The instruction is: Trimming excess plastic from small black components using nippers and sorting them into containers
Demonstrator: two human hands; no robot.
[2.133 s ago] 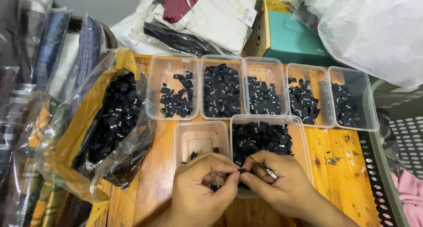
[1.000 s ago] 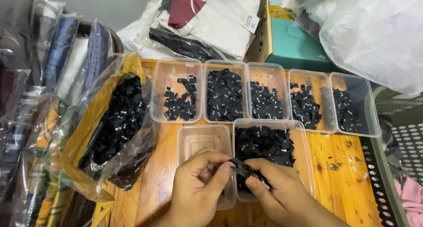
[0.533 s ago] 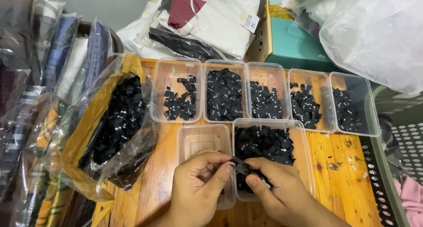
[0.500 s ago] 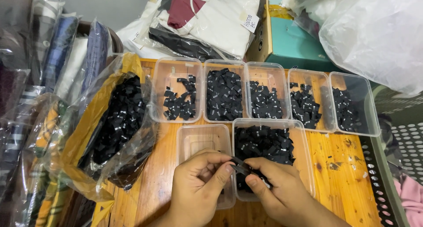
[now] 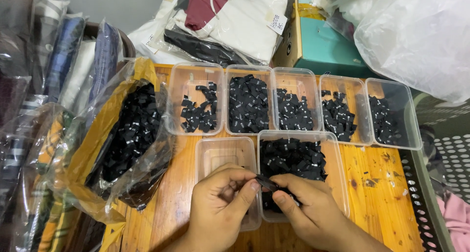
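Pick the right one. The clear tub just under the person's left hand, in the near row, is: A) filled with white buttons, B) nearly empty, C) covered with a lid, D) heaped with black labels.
B: the near-left tub shows almost bare clear plastic above the left hand, while the tub beside it holds a pile of black labels.

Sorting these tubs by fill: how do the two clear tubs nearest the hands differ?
The left front tub looks nearly empty; the right front tub is heaped with small black labels. The left one looks narrower. The left hand covers its near end; the right hand lies over the other. Both are clear plastic.
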